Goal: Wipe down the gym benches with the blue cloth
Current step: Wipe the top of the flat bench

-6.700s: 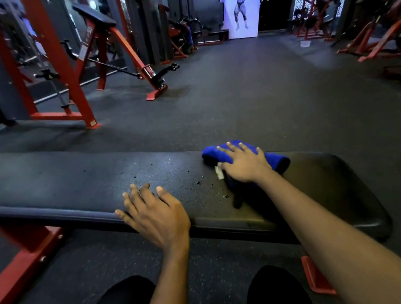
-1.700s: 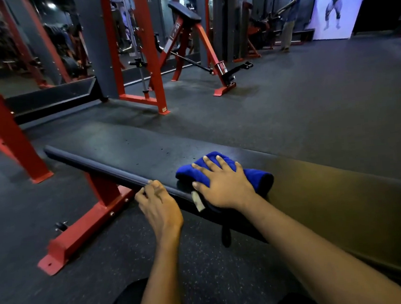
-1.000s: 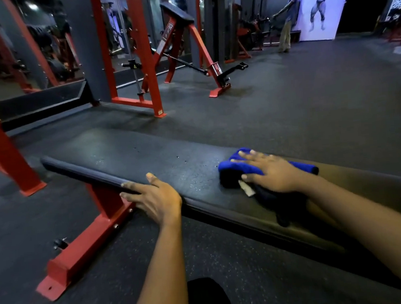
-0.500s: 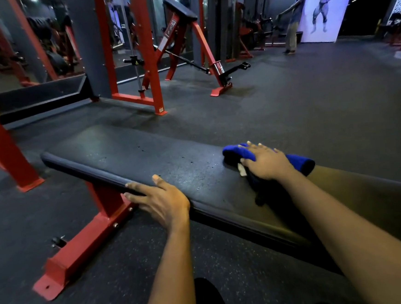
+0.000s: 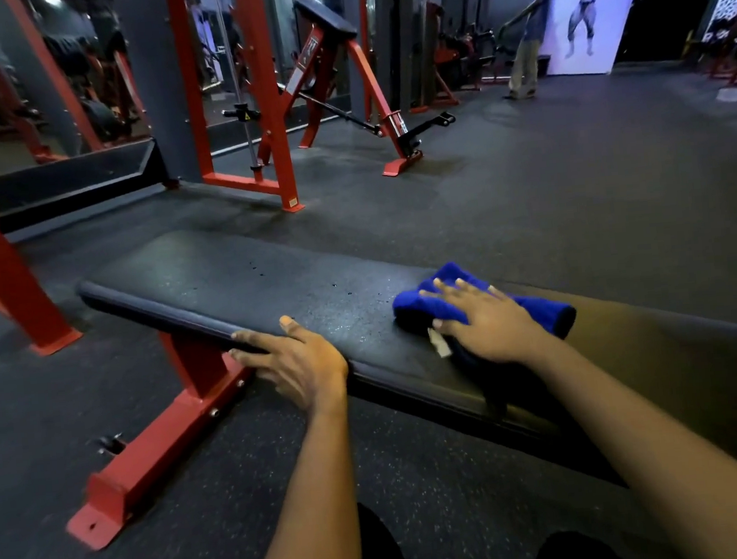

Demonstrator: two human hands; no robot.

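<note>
Right hand, fingers spread wide, presses the blue cloth onto the worktop; left hand fingers clasp its near edge.

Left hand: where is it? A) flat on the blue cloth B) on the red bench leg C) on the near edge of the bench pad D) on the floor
C: the left hand holds the near edge of the bench pad, thumb on top; the right hand presses the blue cloth.

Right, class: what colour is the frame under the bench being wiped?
Red: the bench's frame is painted red, seen clearly in the head view.
</note>
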